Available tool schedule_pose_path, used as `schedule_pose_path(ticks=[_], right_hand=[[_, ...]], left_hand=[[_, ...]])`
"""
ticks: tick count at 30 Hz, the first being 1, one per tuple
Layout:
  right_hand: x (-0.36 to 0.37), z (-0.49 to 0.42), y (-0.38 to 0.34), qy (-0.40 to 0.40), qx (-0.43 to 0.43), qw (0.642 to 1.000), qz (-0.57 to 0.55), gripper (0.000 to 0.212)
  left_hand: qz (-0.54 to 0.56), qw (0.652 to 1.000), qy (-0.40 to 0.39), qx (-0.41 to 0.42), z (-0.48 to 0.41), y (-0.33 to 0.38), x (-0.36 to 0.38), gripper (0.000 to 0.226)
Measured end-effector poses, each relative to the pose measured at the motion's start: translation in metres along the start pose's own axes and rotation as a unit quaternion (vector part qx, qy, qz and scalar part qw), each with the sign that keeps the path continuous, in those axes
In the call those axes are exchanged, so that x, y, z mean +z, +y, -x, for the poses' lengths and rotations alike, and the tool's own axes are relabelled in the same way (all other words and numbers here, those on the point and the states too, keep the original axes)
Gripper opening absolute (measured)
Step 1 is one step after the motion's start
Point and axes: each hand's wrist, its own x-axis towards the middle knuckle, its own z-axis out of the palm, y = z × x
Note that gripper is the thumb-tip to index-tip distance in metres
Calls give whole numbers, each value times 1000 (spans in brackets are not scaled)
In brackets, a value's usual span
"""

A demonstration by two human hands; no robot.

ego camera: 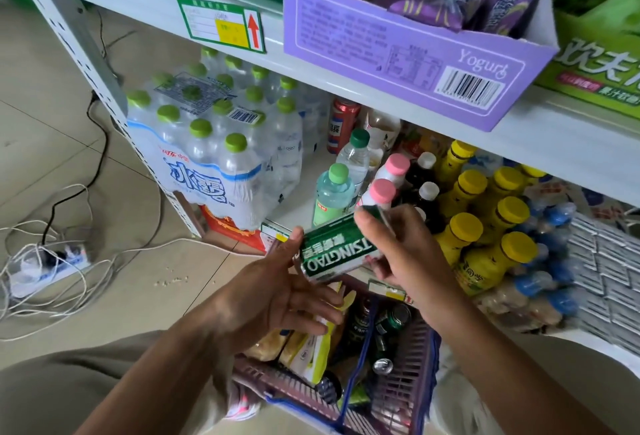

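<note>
In front of the bottom shelf of a shop rack, a green Tsingtao can (337,249) is held in the air, lying on its side and tilted, its lettering upside down to the camera. The right hand (398,247) grips the can at its far end, thumb over the top and fingers curled underneath. The left hand (273,292) is open, fingers straight and spread below the can; its thumb lies against the can's near end, though it cannot be told whether it bears any weight. The can sits directly above a purple plastic basket (401,386), which rests low between the person's knees and holds several dark and green cans together with yellow snack packets. Behind the can, on the bottom shelf, stand a pale green bottle (334,192) with a green cap and two pink-capped bottles (382,190), the nearer one just beside the right thumb. Right of these is a block of yellow-capped bottles (485,226), with blue-capped bottles further right. At the left end of the shelf sits a shrink-wrapped pack of water bottles (214,143) with green caps. On the shelf above, a purple box (398,50) marked Yogurt holds purple packets. On the tiled floor to the left lies a power strip (52,268) amid loose white and black cables.
</note>
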Motion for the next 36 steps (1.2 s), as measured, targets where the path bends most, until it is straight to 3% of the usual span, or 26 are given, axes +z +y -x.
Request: schedule_pose_path(ticks=[2,4,6,7,9,12,15,18,21,23,26,28,31,36], right_hand=[[4,2,3,-19,-35,999,24,35],[1,1,3,-59,-40,997,39,37],[-7,-2,1,-109,0,994,24,44],[-10,-2,0,-134,28,990,10,47],[-9,-5,4,-173,98,979,-52,50],[4,-11,18,-146,211,950,-178,54],[16,-7,33,-135,224,923,-282,54],[25,0,38,-135,206,911,-332,35],[26,-9,40,-18,163,939,-302,46],[22,-13,32,39,89,956,-276,54],[15,-7,29,57,-52,992,-98,53],[14,1,22,38,-140,989,11,44],[10,10,8,-47,-214,972,88,58],[-18,4,3,-175,-112,928,309,57]], left_hand=[[24,999,49,7,-6,-2,-1,71],[20,994,96,48,-8,-1,-5,62],[-78,981,121,128,-5,2,-10,51],[-169,960,134,176,-1,5,-11,45],[-341,887,141,278,4,9,-12,49],[-463,785,113,396,3,1,-4,62],[-492,757,98,419,0,-4,6,71],[-502,749,95,421,2,1,9,72],[-524,721,111,439,7,3,3,65],[-556,701,139,425,8,0,-2,66],[-575,695,194,386,4,-8,-4,71],[-556,712,210,373,-3,-13,-4,72],[-549,730,194,358,-13,-19,-11,63],[-608,746,124,244,-23,-30,-23,60]])
